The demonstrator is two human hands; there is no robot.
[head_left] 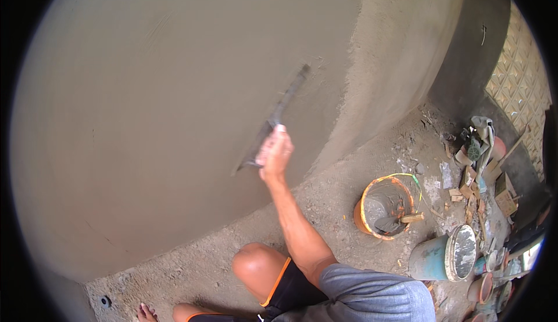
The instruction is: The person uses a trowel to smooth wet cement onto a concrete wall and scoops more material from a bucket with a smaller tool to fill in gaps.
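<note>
My right hand (276, 151) is closed around the grip of a plastering trowel (285, 102). The long, thin tool lies slantwise against a grey plastered wall (174, 89), its upper end reaching up and to the right. Motion blurs it slightly. At the lower left edge the fingers of my left hand (146, 313) show beside my knee, slightly apart and with nothing visible in them; the picture's edge cuts off the rest. Smooth, damp-looking plaster surrounds the trowel, while a lighter, rougher band (354, 89) runs down the wall to its right.
An orange bucket (361, 213) of mortar stands on the dirt floor at right, a wooden-handled trowel (411, 218) inside. Near it lies a tipped, mortar-crusted pail (430, 259). Rubble, wood scraps (505, 197) and more containers crowd the far right. A small black ring (105, 301) sits lower left.
</note>
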